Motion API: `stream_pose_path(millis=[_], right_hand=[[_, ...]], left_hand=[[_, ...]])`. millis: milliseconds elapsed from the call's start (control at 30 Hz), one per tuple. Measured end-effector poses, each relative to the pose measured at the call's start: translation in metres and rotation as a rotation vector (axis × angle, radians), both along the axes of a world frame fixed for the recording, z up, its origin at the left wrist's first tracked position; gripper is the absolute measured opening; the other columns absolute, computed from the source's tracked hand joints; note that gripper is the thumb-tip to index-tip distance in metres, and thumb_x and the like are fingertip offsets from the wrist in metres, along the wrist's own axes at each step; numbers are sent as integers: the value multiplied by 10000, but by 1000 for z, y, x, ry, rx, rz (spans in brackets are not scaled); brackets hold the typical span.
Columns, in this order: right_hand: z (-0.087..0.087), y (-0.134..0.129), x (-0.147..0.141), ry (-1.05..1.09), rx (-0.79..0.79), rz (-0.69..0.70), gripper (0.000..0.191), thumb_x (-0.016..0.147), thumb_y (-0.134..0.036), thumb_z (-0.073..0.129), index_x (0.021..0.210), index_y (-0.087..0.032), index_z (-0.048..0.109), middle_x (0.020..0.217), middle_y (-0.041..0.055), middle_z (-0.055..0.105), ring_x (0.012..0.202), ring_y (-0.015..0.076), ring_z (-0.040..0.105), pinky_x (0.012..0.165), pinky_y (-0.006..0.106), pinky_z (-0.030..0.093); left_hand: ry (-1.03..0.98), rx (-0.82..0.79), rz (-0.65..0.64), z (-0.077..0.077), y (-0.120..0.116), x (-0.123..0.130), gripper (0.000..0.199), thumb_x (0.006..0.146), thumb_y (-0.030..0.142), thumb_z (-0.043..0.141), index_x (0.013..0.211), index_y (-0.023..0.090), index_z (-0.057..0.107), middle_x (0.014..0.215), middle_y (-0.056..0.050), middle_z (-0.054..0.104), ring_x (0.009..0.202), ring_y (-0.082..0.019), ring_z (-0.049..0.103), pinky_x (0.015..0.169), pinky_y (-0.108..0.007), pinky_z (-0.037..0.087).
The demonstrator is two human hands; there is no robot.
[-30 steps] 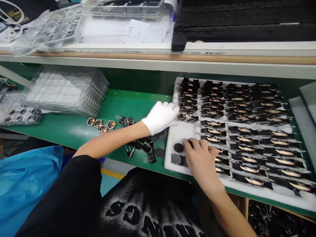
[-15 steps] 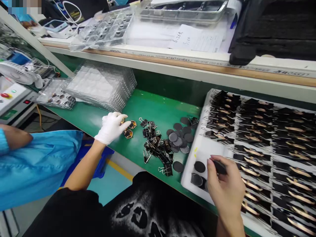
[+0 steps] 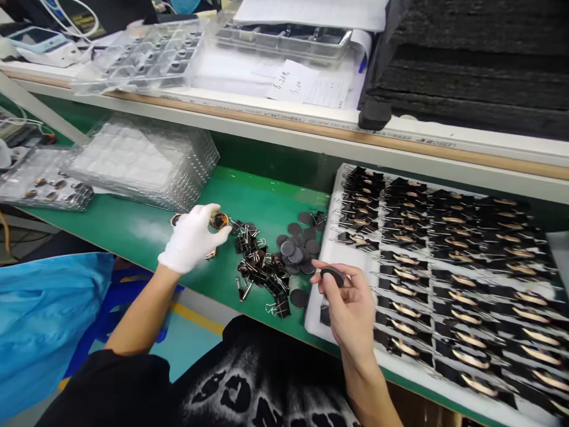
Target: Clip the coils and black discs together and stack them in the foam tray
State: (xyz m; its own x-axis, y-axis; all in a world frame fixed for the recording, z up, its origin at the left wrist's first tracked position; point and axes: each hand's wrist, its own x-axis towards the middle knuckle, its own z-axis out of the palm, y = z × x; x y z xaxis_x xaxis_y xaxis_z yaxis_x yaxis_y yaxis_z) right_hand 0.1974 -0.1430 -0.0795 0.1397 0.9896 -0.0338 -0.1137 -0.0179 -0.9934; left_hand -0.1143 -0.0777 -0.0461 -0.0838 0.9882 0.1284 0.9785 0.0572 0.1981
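My left hand (image 3: pixel 184 242), in a white glove, pinches a small round gold-rimmed part (image 3: pixel 219 221) between thumb and forefinger above the green bench. Similar parts lie partly hidden beside the glove. In my bare right hand (image 3: pixel 354 311) is a black disc (image 3: pixel 332 276), gripped by thumb and fingers over the left edge of a white foam tray (image 3: pixel 361 258). Between the hands lies a heap of black binder clips (image 3: pixel 262 264). Loose black discs (image 3: pixel 297 252) are scattered just right of it. Rows of binder clips (image 3: pixel 404 276) clamped on gold-edged parts fill much of the tray.
Stacked clear plastic trays (image 3: pixel 146 160) stand at the back left of the green bench (image 3: pixel 249 184). A shelf (image 3: pixel 249 112) crosses above, bearing papers, clear trays and black foam (image 3: pixel 466 65). Someone in blue clothing (image 3: pixel 48 320) is close by on the left.
My left hand has taken hold of one gold-rimmed part and raised it. My right hand has come left with the black disc, away from the discs on the tray. The view has shifted right.
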Motion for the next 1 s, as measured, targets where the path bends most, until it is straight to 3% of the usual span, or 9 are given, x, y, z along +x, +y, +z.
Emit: stream_pose_path(millis=[167, 267, 400, 567, 667, 733, 800, 867, 1000], right_hand=[[0, -1, 1, -222, 357, -127, 324, 917, -124, 714, 1174, -311, 779, 1169, 64, 770, 906, 230, 769, 786, 406, 657], [4, -3, 4, -473, 557, 13, 579, 895, -40, 672, 1383, -352, 671, 1349, 71, 705, 1125, 284, 731, 962, 493, 630], [5, -5, 15, -668, 658, 257, 763, 894, -94, 677, 1586, -308, 439, 1591, 98, 496, 1405, 349, 549, 1138, 577, 513], [0, -10, 27, -707, 555, 440, 763, 1004, -277, 568, 1673, -248, 202, 1703, 123, 283, 1572, 372, 263, 1259, 676, 243], [0, -14, 26, -508, 345, 228, 695, 988, -269, 617, 1627, -275, 344, 1633, 141, 430, 1430, 338, 511, 1144, 562, 480], [3, -14, 23, -304, 117, 167, 589, 949, -293, 692, 1511, -250, 520, 1398, 138, 654, 1103, 268, 707, 922, 428, 621], [6, -10, 23, -125, -78, 259, 443, 890, -336, 772, 1306, -214, 681, 1086, 86, 765, 841, 213, 721, 765, 354, 632], [7, -6, 26, 24, -189, 313, 309, 847, -364, 819, 1098, -199, 746, 906, 48, 767, 755, 190, 705, 722, 325, 618], [5, -1, 38, 244, -240, 137, 220, 855, -376, 818, 972, -210, 735, 874, 34, 751, 722, 155, 699, 671, 276, 591]], left_hand=[[-349, 21, -390, 15, -31, 75, 641, 831, 344, 704, 1415, 200, 483, 1134, -66, 724, 1013, -223, 723, 949, -368, 573], [-404, 3, -546, 10, -35, 116, 671, 832, 312, 690, 1445, 198, 443, 1158, -90, 729, 1011, -256, 730, 904, -402, 594], [-385, 41, -667, 1, -30, 137, 752, 844, 312, 694, 1505, 187, 358, 1219, -132, 713, 1051, -293, 720, 911, -446, 586], [-301, 50, -736, 1, -31, 144, 718, 892, 337, 668, 1505, 167, 335, 1170, -134, 711, 990, -292, 710, 879, -435, 575], [-263, 73, -794, 6, -34, 148, 683, 917, 327, 652, 1492, 142, 333, 1098, -119, 710, 959, -278, 700, 841, -402, 558], [-228, 62, -879, 12, -33, 149, 633, 922, 267, 633, 1476, 139, 356, 1092, -114, 706, 962, -271, 691, 848, -392, 538], [-187, 5, -973, 19, -28, 144, 539, 936, 251, 618, 1429, 157, 424, 1104, -111, 707, 962, -264, 684, 848, -386, 519], [-167, -20, -984, 24, -19, 135, 486, 962, 376, 626, 1379, 165, 491, 1159, -131, 702, 1020, -278, 674, 864, -393, 506], [-4, 56, -758, 24, -4, 109, 351, 1038, 475, 490, 1107, 179, 667, 1031, -100, 730, 949, -259, 680, 825, -395, 459]])
